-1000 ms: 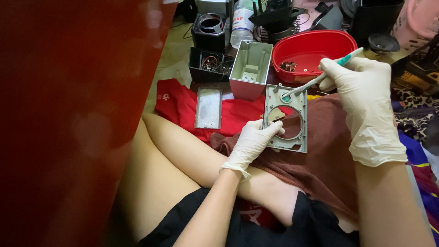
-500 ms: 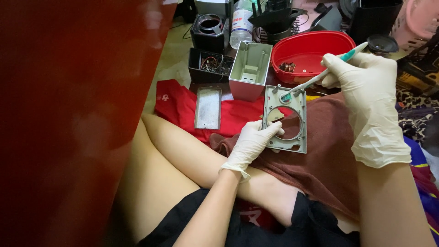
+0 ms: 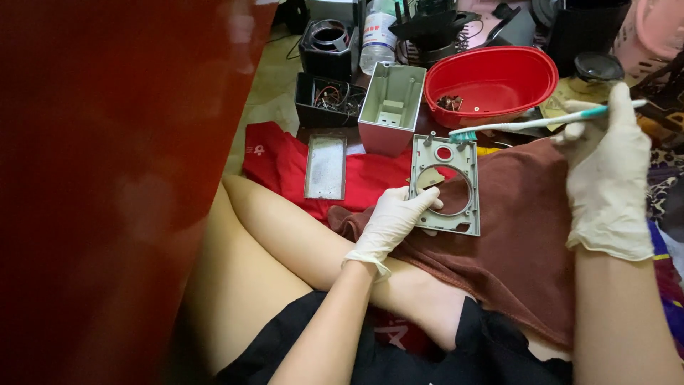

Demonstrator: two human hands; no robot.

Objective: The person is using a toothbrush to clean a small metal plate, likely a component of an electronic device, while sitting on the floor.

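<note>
1. Grey plastic panel (image 3: 447,185) propped on brown cloth (image 3: 527,235) over the lap, pinched at its lower left edge by gloved left hand (image 3: 395,217).
2. Toothbrush (image 3: 541,122) gripped in closed right hand (image 3: 605,171), bristles at panel's top.
3. Probably light, stiff, thin around the cut-out; best held by the rim.

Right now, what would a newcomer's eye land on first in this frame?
First, the two white-gloved hands at centre: the left hand steadies a grey plastic frame on a brown cloth, while the right hand holds a toothbrush with its bristles at the frame's top edge. Behind them sits a bright red bowl.
</note>
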